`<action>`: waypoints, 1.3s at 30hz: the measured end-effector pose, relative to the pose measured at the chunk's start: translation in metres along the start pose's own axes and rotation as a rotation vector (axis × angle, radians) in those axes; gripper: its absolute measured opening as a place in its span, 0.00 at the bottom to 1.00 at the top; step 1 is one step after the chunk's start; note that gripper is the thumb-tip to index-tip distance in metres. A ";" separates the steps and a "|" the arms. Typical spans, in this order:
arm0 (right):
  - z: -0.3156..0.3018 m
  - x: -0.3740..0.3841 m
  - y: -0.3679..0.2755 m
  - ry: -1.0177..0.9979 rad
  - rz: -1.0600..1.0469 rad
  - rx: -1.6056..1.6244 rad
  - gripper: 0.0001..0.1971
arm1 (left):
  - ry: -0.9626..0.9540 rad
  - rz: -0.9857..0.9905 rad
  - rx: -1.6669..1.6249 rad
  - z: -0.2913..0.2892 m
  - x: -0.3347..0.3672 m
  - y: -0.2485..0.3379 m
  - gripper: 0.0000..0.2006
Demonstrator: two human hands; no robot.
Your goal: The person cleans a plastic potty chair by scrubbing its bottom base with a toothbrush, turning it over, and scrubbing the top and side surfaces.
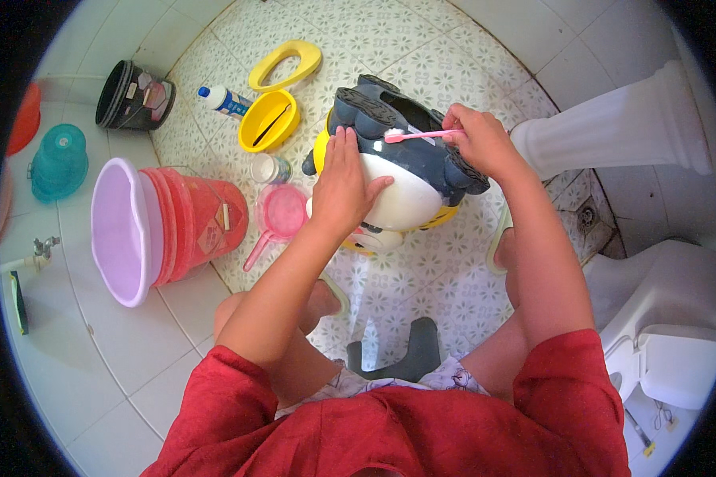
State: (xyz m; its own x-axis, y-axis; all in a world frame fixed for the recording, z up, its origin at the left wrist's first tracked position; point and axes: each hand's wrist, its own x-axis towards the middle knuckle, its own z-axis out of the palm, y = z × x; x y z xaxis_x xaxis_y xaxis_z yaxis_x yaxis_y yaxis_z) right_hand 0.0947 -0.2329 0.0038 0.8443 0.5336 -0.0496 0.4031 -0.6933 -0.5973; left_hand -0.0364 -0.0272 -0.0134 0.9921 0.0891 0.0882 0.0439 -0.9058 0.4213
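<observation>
A dark blue and white penguin-shaped child's potty (402, 200) lies tipped over on the tiled floor, its dark feet and an opening toward the far side. My left hand (344, 181) rests flat on its body, fingers stretched out and thumb apart on the white belly. Between the fingers of my right hand (482, 141) is a pink toothbrush (418, 137). Its head points left, at the dark surface beside the feet, with white foam at the bristles. To the left stands a yellow bowl (246, 129) with a slim black brush or stick (272, 125) inside.
Beyond the bowl lie a yellow seat ring (260, 73) and a white-and-blue bottle (227, 102). A small jar (266, 168) and pink dipper (285, 208) sit nearer. Red buckets (203, 222) with a lilac basin (106, 230) are left; a white pedestal (612, 119) and toilet (680, 366) right.
</observation>
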 end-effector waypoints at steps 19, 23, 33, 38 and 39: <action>0.004 0.032 -0.018 0.078 -0.165 -0.126 0.09 | 0.015 -0.020 0.005 -0.002 0.004 -0.004 0.43; -0.010 0.033 -0.028 -0.030 0.132 -0.139 0.11 | -0.014 -0.018 -0.006 -0.004 0.002 -0.003 0.44; -0.004 0.015 -0.033 0.106 0.159 -0.130 0.13 | 0.049 0.023 0.079 -0.001 -0.001 0.001 0.41; -0.004 0.017 -0.027 0.104 0.112 -0.132 0.11 | 0.054 0.003 0.145 0.003 -0.002 -0.002 0.41; 0.002 0.017 -0.032 0.099 0.089 -0.138 0.12 | 0.065 0.008 0.178 0.004 -0.003 -0.003 0.41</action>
State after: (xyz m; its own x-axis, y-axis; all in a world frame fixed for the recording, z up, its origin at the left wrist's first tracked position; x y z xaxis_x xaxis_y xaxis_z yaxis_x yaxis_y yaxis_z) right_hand 0.0951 -0.2007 0.0200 0.9067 0.4216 -0.0148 0.3639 -0.7995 -0.4779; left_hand -0.0390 -0.0262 -0.0182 0.9830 0.1030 0.1520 0.0618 -0.9651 0.2544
